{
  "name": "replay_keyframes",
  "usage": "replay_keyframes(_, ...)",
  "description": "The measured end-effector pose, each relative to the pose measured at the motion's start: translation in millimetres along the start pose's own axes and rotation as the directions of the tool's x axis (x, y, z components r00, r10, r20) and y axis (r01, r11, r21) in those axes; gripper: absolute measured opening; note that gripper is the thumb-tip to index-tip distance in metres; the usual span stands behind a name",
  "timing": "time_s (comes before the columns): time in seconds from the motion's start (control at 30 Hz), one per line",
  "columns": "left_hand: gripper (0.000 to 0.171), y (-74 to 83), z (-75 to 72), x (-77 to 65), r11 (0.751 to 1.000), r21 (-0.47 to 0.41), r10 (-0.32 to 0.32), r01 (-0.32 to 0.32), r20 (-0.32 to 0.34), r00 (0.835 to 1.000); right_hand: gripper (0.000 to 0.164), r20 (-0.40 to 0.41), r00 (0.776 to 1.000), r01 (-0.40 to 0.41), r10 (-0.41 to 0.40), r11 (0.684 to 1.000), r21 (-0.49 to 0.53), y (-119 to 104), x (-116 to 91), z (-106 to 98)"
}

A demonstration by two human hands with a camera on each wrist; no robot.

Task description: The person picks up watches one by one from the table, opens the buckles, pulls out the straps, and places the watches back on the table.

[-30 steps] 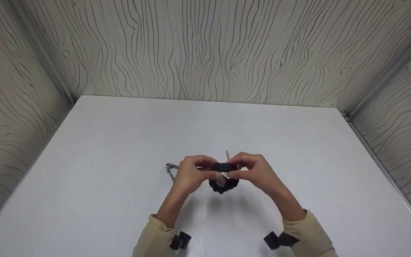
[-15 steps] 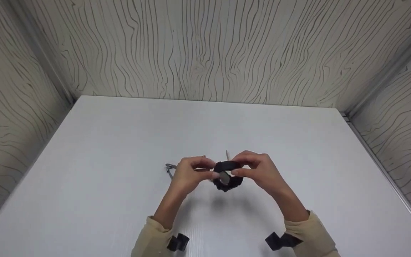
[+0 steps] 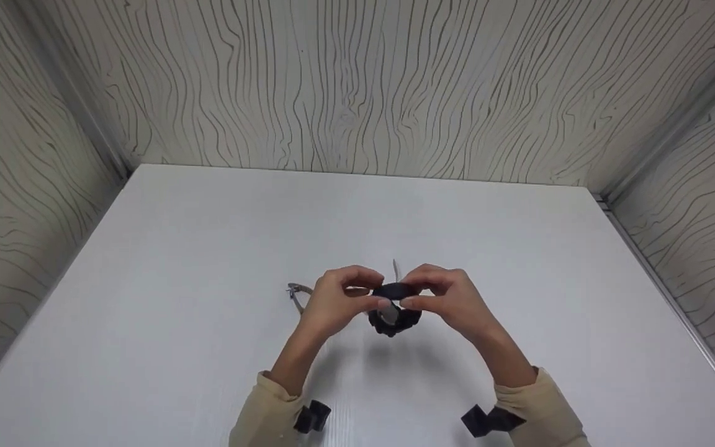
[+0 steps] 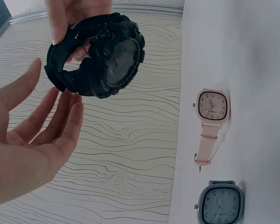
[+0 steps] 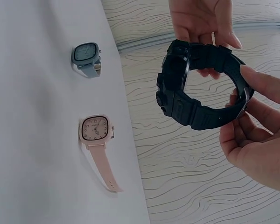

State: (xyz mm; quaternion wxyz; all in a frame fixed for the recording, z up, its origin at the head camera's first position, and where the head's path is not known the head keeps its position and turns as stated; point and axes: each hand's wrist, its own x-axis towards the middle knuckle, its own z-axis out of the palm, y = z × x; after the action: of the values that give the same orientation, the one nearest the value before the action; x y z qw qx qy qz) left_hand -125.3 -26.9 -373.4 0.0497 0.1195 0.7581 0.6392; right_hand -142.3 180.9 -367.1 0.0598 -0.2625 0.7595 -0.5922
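Note:
Both hands hold a bulky black wristwatch (image 3: 396,292) above the white table, its strap closed in a loop. In the right wrist view the right hand (image 5: 259,128) pinches the strap near the metal buckle. Across the loop, the left hand (image 4: 35,135) has its fingertips right at the strap, its thumb on the near side. The left wrist view shows the black watch (image 4: 102,58) tilted, its round dial facing right. From the head camera, the left hand (image 3: 339,298) and right hand (image 3: 447,298) face each other, thumbs toward the wearer.
On the white table (image 3: 208,248) lie a pink square-faced watch (image 5: 95,128) and a blue-grey one (image 5: 85,53). In the head view, part of a watch strap (image 3: 296,295) shows left of the hands. Wood-patterned panels (image 3: 345,93) stand behind the table and at its sides.
The black watch has shifted slightly right over the second. It was tilted to show more of its loop half a second ago, and has since turned back. The left fingers have moved right along it.

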Motion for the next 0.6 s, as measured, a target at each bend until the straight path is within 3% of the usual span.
replay_keyframes(0.23,0.028,-2.4,1.5,-0.8,1.0,0.022,0.002,-0.002,0.014,1.0,0.017,0.0,1.0,-0.023,0.023,0.999,-0.028,-2.2,-0.1,6.2)
replay_keyframes(0.43,0.027,-3.7,0.7,-1.1,0.999,0.031,0.017,-0.017,0.018,1.0,0.016,0.0,1.0,0.026,-0.026,0.999,-0.027,-14.8,-0.6,10.2)
replay_keyframes(0.6,0.027,-5.8,-0.2,-1.8,1.0,0.009,-0.013,0.013,0.011,1.0,0.015,-0.007,0.999,0.035,-0.035,0.999,-0.022,-9.0,0.6,9.9)
